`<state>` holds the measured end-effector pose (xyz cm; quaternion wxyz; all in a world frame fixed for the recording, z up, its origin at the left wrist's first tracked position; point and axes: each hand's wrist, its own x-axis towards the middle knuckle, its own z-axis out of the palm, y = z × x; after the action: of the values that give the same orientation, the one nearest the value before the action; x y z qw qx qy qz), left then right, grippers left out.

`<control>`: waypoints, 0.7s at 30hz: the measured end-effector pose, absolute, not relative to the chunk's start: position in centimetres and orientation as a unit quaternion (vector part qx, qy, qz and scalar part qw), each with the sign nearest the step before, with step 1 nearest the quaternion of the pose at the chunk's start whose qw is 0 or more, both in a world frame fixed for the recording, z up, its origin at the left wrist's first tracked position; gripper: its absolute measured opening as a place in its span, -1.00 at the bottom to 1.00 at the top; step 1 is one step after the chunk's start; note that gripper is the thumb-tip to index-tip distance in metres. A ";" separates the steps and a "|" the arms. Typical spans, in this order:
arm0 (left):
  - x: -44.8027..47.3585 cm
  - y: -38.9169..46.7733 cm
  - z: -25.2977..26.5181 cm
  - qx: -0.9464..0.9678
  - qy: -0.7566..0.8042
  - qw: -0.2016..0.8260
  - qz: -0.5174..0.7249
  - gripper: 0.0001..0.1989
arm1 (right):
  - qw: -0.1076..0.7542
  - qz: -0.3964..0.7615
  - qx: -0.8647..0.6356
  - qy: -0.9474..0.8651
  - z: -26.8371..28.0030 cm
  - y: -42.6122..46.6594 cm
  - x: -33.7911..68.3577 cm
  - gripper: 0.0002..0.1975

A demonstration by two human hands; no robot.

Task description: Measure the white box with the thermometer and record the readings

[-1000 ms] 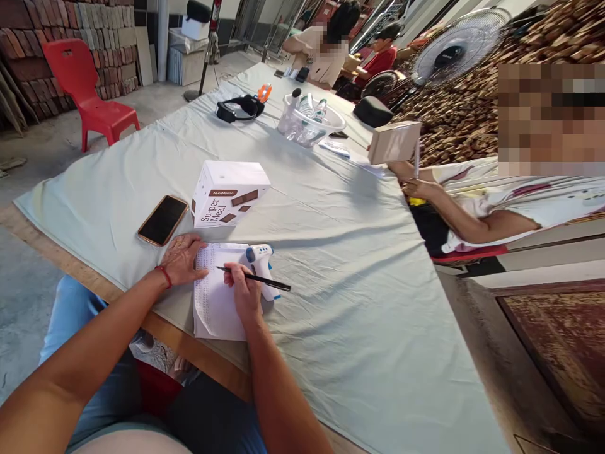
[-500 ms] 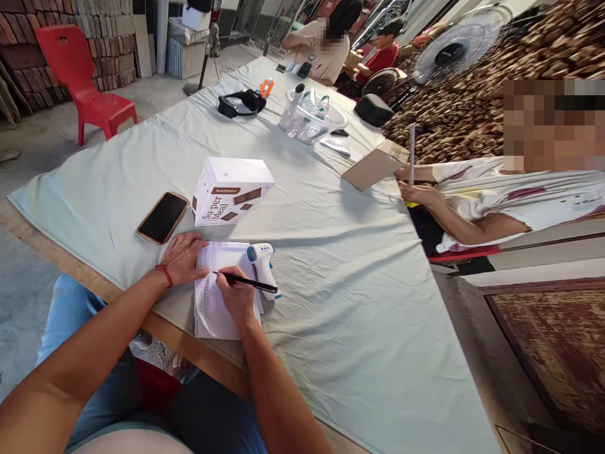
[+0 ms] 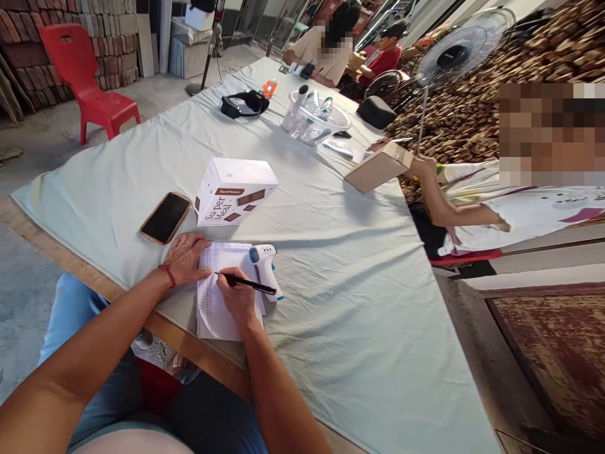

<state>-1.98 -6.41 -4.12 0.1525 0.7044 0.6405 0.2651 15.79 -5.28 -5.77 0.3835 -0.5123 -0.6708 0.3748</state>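
Note:
My right hand (image 3: pixel 237 296) is closed around a black pen (image 3: pixel 250 283), its tip at the written lines of a white sheet of paper (image 3: pixel 220 321). Flat on the table, my left hand (image 3: pixel 186 260) has its fingers stretched out and rests at the paper's left edge. Small handwriting runs in rows down the sheet's left side. A white and blue infrared thermometer (image 3: pixel 266 268) lies against the right edge of the papers. Beyond my left hand are a phone (image 3: pixel 166 217) with a dark screen and a white Super Meal box (image 3: pixel 236 189).
A pale cloth (image 3: pixel 350 302) covers the table. Farther back are a black headset (image 3: pixel 243 104), a clear basket (image 3: pixel 316 120) of bottles and a cardboard box (image 3: pixel 378 169). A co-worker (image 3: pixel 472 195) sits at the right; other people sit at the far end. A red chair (image 3: pixel 94 94) stands left.
The co-worker at the right has lifted an arm, and the thin object in their hand has shifted. The view has moved slightly. My hands keep nearly the same place on the paper.

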 end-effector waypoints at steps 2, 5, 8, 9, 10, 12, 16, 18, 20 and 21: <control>-2.0 -6.4 -4.1 0.705 0.641 0.151 0.264 -0.40 | 0.382 0.371 -0.512 -0.674 -5.8 -5.3 15.8 -0.84; -2.0 -6.4 -4.0 0.707 0.642 0.151 0.256 -0.40 | 0.384 0.372 -0.508 -0.676 -5.7 -5.3 15.8 -0.82; -2.0 -6.4 -3.9 0.707 0.643 0.154 0.252 -0.39 | 0.390 0.374 -0.506 -0.672 -5.6 -5.3 15.7 -0.82; -2.0 -6.4 -3.9 0.707 0.642 0.154 0.254 -0.39 | 0.391 0.374 -0.506 -0.672 -5.6 -5.3 15.7 -0.83; -2.0 -6.4 -3.9 0.706 0.641 0.154 0.258 -0.40 | 0.390 0.374 -0.507 -0.672 -5.7 -5.3 15.7 -0.83; -2.0 -6.5 -3.9 0.705 0.640 0.152 0.264 -0.41 | 0.389 0.372 -0.510 -0.671 -5.7 -5.3 15.8 -0.84; -2.0 -6.4 -4.0 0.704 0.640 0.148 0.268 -0.41 | 0.393 0.366 -0.516 -0.667 -5.8 -5.3 15.8 -0.84; -2.0 -6.4 -4.0 0.705 0.641 0.146 0.267 -0.41 | 0.389 0.366 -0.517 -0.669 -5.8 -5.2 15.8 -0.84; -2.0 -6.4 -4.0 0.706 0.642 0.144 0.261 -0.41 | 0.387 0.367 -0.516 -0.671 -5.8 -5.2 15.8 -0.84; -2.0 -6.4 -4.0 0.707 0.643 0.143 0.257 -0.41 | 0.388 0.366 -0.514 -0.671 -5.8 -5.2 15.8 -0.84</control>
<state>-1.99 -6.40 -4.00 0.1432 0.7071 0.6429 0.2574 15.80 -5.19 -5.78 0.3881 -0.5145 -0.6714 0.3660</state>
